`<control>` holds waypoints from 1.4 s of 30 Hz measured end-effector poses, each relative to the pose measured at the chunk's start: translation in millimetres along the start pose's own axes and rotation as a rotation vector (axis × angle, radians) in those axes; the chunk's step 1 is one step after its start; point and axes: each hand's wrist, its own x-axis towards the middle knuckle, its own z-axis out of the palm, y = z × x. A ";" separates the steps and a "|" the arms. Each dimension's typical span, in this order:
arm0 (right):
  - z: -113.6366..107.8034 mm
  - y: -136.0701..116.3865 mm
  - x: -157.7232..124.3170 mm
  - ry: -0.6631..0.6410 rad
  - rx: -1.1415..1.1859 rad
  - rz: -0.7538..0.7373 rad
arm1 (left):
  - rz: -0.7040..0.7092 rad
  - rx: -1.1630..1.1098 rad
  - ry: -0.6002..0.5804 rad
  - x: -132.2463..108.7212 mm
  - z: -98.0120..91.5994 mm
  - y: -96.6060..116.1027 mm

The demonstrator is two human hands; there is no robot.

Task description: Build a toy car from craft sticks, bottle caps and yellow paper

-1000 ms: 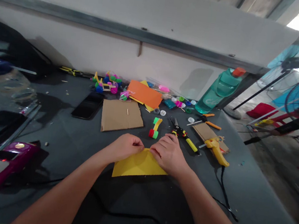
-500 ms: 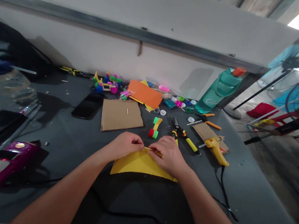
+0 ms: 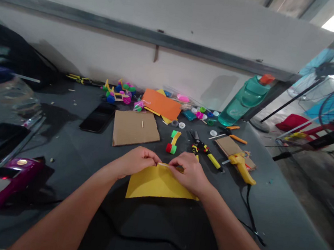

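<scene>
A sheet of yellow paper or card (image 3: 160, 186) lies at the table's near middle, its front edge towards me. My left hand (image 3: 139, 162) pinches the far edge near its left end, fingers closed. Closed on the same edge from the right is my right hand (image 3: 190, 171). Between the fingertips the edge looks turned over or rolled, with a thin pale strip showing. Just beyond the hands sits a small yellow strip with red and green caps (image 3: 173, 142). Black-and-yellow pliers (image 3: 204, 149) rest beyond my right hand.
A cardboard piece (image 3: 136, 131) and a phone (image 3: 98, 117) lie further back. To the right are a yellow glue gun (image 3: 243, 169) and a teal bottle (image 3: 245, 101). Orange paper (image 3: 162, 104) and small coloured parts line the wall. A black cable (image 3: 150, 240) crosses in front.
The sheet's near edge has shifted slightly right and towards me, and it lies straighter. My fingertips have moved a little apart along the far edge, exposing more of the pale strip.
</scene>
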 end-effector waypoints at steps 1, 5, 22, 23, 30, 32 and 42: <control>0.1 0.4 -0.1 -0.006 -0.001 0.004 | 0.003 0.017 0.002 0.0 0.0 0.0; -0.3 0.0 0.0 -0.012 0.003 0.011 | 0.047 0.076 -0.013 -0.5 0.2 2.8; 0.0 -2.1 0.6 -0.020 -0.046 0.023 | 0.228 0.208 0.170 0.1 15.1 8.1; 1.0 -2.3 0.5 -0.016 -0.045 0.024 | 0.233 0.205 0.171 -0.2 16.6 9.2; -8.9 7.6 3.0 0.046 -0.075 0.075 | 0.140 0.135 0.253 1.2 16.2 10.0; -21.4 17.0 3.6 0.115 -0.185 0.194 | 0.097 0.084 0.292 1.0 13.7 10.4; -34.7 18.6 -1.7 -0.232 -0.713 0.728 | 0.032 -0.130 0.402 -5.6 2.8 17.8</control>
